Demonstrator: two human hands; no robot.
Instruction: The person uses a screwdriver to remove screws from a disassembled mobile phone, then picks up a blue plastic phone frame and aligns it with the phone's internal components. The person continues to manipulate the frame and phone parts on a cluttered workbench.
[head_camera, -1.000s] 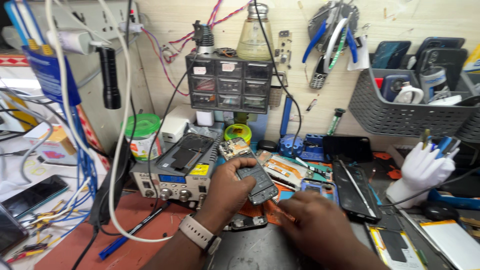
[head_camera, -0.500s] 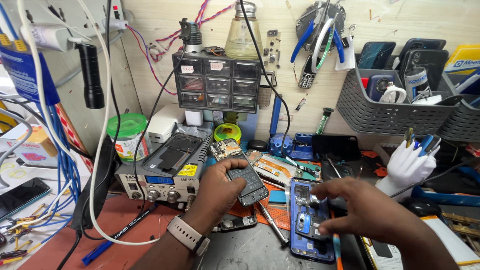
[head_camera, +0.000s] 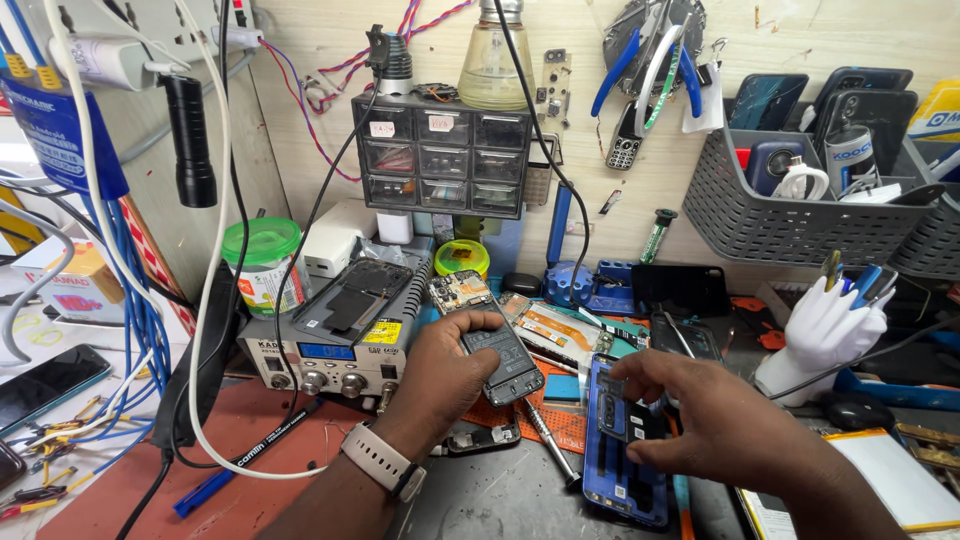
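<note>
**Currently: phone opened, halves apart**

Your left hand (head_camera: 450, 365) grips the opened phone body (head_camera: 490, 335), fingers clenched round its edges, above the bench (head_camera: 490, 500). Your right hand (head_camera: 700, 410) pinches the blue back cover (head_camera: 620, 450) at 4 o'clock. By my reading, separation is done; rejoining is not.

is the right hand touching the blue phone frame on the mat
Touching. The head view shows the right hand with its fingers laid on the dark upper part of the blue phone frame.

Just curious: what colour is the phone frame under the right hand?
Blue phone frame, seen in the head view.
</note>
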